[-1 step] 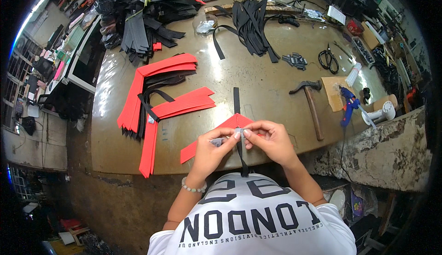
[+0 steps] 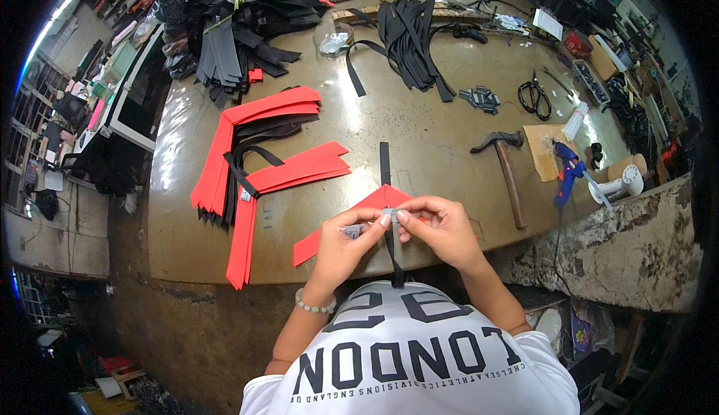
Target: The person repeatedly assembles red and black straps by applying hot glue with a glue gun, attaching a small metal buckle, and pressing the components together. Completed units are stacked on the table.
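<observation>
At the table's near edge my left hand (image 2: 346, 244) and my right hand (image 2: 443, 229) meet, their thumbs and fingertips pinching a small grey label (image 2: 390, 215). More grey labels (image 2: 352, 231) are tucked in the fingers of my left hand. Beneath lies a red V-shaped strip (image 2: 329, 237), its peak just beyond my fingertips and its right arm mostly hidden by my right hand. A narrow black strap (image 2: 385, 164) runs under the peak, and its near end (image 2: 395, 265) hangs toward my shirt.
Left lie stacked red strips (image 2: 288, 177) with black ones. Black strap bundles (image 2: 408, 44) and a heap of black strips (image 2: 232, 33) sit farther back. Rightward are a hammer (image 2: 511, 179), scissors (image 2: 534, 97), a blue glue gun (image 2: 569, 174) and small grey pieces (image 2: 480, 100).
</observation>
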`<action>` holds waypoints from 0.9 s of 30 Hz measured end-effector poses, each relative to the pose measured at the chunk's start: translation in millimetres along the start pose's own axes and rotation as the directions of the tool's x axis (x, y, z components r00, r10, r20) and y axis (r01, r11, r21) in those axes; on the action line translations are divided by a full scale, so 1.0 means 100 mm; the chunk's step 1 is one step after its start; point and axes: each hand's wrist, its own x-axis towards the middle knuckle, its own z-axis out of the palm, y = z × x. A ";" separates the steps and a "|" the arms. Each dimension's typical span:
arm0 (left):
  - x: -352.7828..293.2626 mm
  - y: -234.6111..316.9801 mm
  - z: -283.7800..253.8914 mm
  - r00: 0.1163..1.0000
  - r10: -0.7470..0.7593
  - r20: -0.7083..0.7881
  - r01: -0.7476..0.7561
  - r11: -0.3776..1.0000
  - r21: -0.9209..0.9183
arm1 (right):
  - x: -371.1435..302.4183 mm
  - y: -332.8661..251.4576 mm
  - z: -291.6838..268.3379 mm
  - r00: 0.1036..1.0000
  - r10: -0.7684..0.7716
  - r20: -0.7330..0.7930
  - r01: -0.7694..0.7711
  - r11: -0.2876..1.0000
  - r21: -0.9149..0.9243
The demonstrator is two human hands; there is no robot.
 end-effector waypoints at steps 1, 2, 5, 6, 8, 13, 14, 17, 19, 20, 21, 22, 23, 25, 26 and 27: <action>0.00 0.00 0.00 0.999 -0.048 -0.011 0.048 0.999 0.017 | 0.00 0.01 0.00 1.000 -0.010 0.002 0.010 1.000 0.008; 0.01 0.00 0.01 1.000 -0.002 -0.007 0.002 1.000 -0.005 | 0.00 0.01 0.00 1.000 -0.019 0.004 0.019 1.000 0.018; 0.00 -0.01 0.02 1.000 0.011 -0.012 -0.011 1.000 -0.004 | 0.00 0.02 -0.01 1.000 -0.005 -0.001 0.005 1.000 0.017; 0.00 -0.01 0.02 1.000 0.009 -0.011 -0.009 1.000 -0.008 | 0.00 0.03 -0.01 1.000 -0.022 0.003 0.022 1.000 0.021; 0.00 -0.03 0.02 1.000 0.002 -0.003 -0.002 1.000 -0.007 | 0.01 0.04 -0.02 1.000 -0.029 -0.006 0.029 0.999 0.037; 0.04 -0.11 0.00 0.999 -0.026 0.019 0.025 0.999 0.024 | 0.03 0.07 -0.01 1.000 0.000 -0.032 0.002 0.997 0.077; 0.05 -0.13 0.00 1.000 -0.017 0.018 0.017 1.000 0.018 | 0.03 0.09 -0.01 0.999 0.015 -0.051 -0.011 0.996 0.085; 0.08 -0.18 0.01 1.000 0.020 0.013 -0.020 0.998 0.064 | 0.04 0.12 -0.01 0.995 0.064 -0.073 -0.057 0.994 0.090; 0.13 -0.21 0.01 0.998 0.070 0.009 -0.070 0.978 0.197 | 0.06 0.13 -0.03 0.991 0.041 -0.128 -0.057 0.990 -0.128; 0.18 -0.22 0.01 0.996 0.085 0.023 -0.088 0.968 0.236 | 0.08 0.15 -0.04 0.984 0.065 -0.168 -0.106 0.963 -0.247; 0.23 -0.23 0.00 0.994 0.102 0.036 -0.108 0.950 0.292 | 0.11 0.16 -0.05 0.983 0.028 -0.181 -0.085 0.945 -0.315; 0.30 -0.25 -0.01 0.991 0.127 0.049 -0.136 0.930 0.342 | 0.16 0.18 -0.06 0.980 0.012 -0.201 -0.091 0.915 -0.393; 0.36 -0.26 -0.01 0.989 0.130 0.065 -0.145 0.904 0.401 | 0.21 0.20 -0.07 0.973 0.021 -0.230 -0.129 0.875 -0.467; 0.50 -0.27 -0.02 0.983 0.159 0.096 -0.186 0.834 0.519 | 0.30 0.23 -0.08 0.972 -0.081 -0.220 -0.072 0.790 -0.609; 0.54 -0.28 -0.02 0.987 0.129 0.097 -0.160 0.848 0.506 | 0.34 0.25 -0.09 0.969 -0.108 -0.222 -0.073 0.735 -0.674; 0.57 -0.28 -0.02 0.990 0.105 0.096 -0.140 0.842 0.522 | 0.38 0.26 -0.10 0.969 -0.112 -0.218 -0.070 0.726 -0.685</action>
